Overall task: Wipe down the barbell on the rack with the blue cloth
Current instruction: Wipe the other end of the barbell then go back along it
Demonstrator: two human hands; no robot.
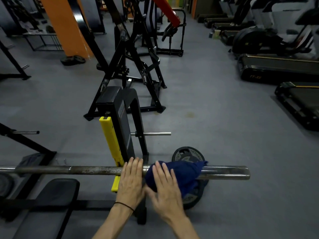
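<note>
A worn steel barbell point(96, 170) lies across the rack from the left edge to its sleeve end at the right. A dark blue cloth point(184, 171) is draped over the bar near the sleeve. My left hand point(132, 180) lies over the bar just left of the cloth, fingers straight and together. My right hand point(165, 187) lies flat on the left part of the cloth, fingers spread and slightly blurred. Behind my left hand stands the black rack upright point(124, 121) with its yellow guard point(110, 138).
A black weight plate point(189, 155) lies on the grey floor under the cloth. A black padded bench point(57, 192) sits below the bar at the left. Other gym frames stand behind, treadmills point(279, 66) at the right. A chrome peg point(155, 134) sticks out from the upright.
</note>
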